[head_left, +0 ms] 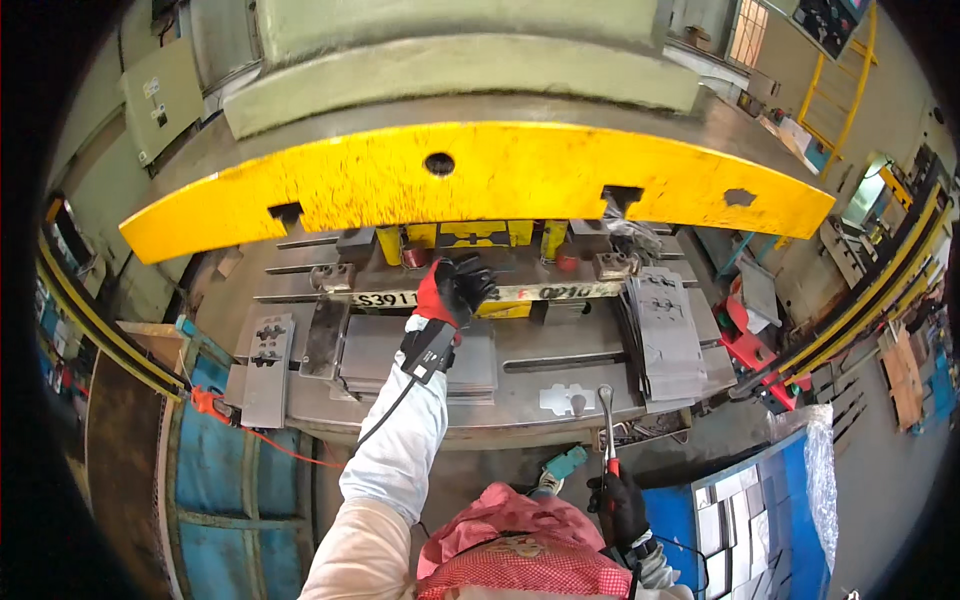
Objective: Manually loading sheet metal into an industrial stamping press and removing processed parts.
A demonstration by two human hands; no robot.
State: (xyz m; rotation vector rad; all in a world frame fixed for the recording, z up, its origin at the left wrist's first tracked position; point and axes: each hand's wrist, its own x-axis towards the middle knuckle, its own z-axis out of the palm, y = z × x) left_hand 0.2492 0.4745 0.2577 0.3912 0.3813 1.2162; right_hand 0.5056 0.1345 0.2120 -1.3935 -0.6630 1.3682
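Tool in the right hand, out at 5 o'clock if the beam is 12: its shank rises past the near edge of the surface. The right hand's fingers are clamped on its red handle. The left hand is out ahead over the die, below the beam's line; its gloved fingers bend toward 3 o'clock, and from where I stand I cannot tell whether they pinch anything.

That left hand is what would worry me. Were the beam to drop with an arm that far in, the fingers could be crushed. The cord trailing from the wrist box could snag on the left stack as the arm passes over it. A careless swing of the tool toward 9 could knock the cut piece beside its tip, and a swing toward 2 could clip the right stack and make its sheets slide.

As for its lie, the tool's ring-shaped end points to 12, a hair toward 11, handle at 6; the long axis runs from the person toward the beam.
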